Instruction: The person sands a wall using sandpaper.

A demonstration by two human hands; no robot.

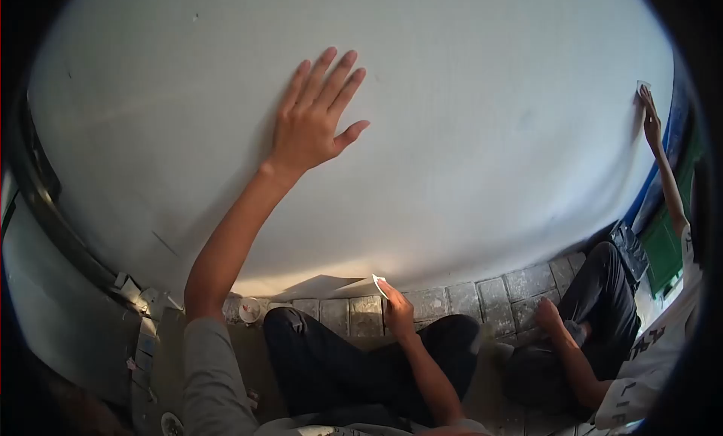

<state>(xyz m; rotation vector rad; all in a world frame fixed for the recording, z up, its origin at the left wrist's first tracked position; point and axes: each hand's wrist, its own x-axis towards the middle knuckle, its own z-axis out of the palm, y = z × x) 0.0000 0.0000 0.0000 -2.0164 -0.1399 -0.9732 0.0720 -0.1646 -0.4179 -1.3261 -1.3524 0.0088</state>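
Note:
My left hand [320, 116] is raised against the pale grey-white wall [452, 135], fingers spread, palm toward the surface, and nothing in it. Low down, above my lap, my right hand [399, 312] is closed around a small white sheet [379, 285], pinched between thumb and fingers. One pointed edge of the sheet sticks out toward the foot of the wall, where a shadow falls. Whether the sheet is paper or sandpaper I cannot tell.
At the right a person [663, 346] sits with one hand [650, 116] up on the wall, holding a similar white piece [642, 88]. Grey paving bricks [497, 300] run along the wall's foot. A small round container [249, 309] stands left of my knee. A dark bag [629, 248] lies beyond.

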